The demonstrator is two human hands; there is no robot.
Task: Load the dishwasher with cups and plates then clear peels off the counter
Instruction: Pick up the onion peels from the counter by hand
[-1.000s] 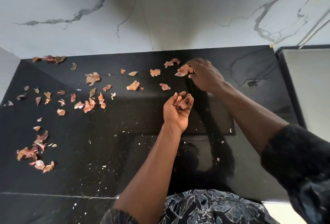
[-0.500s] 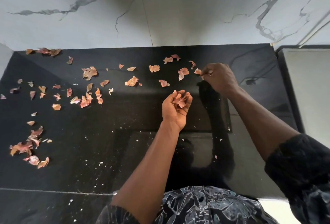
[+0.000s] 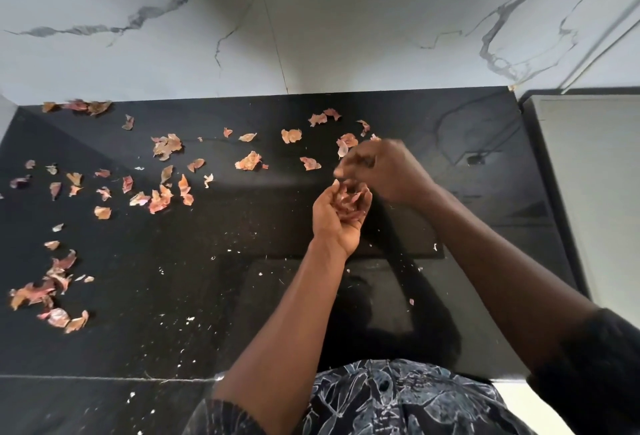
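Several dry pinkish-orange onion peels (image 3: 162, 192) lie scattered over the black counter (image 3: 173, 289), mostly on its left half and along the back. My left hand (image 3: 337, 216) is cupped palm up over the middle of the counter and holds a small heap of peels (image 3: 348, 200). My right hand (image 3: 384, 171) hovers just above and to the right of it, blurred, with its fingers bent down over the cupped palm. A few peels (image 3: 346, 141) lie just behind my right hand.
A white marble wall (image 3: 311, 18) rises behind the counter. A pale surface with a dark rim (image 3: 595, 192) adjoins the counter on the right. Small white crumbs (image 3: 187, 320) dot the counter front. A cluster of peels (image 3: 45, 292) sits near the left edge.
My right hand picked a peel off the back of the counter and came back to the cupped left hand. The left hand has hardly moved.
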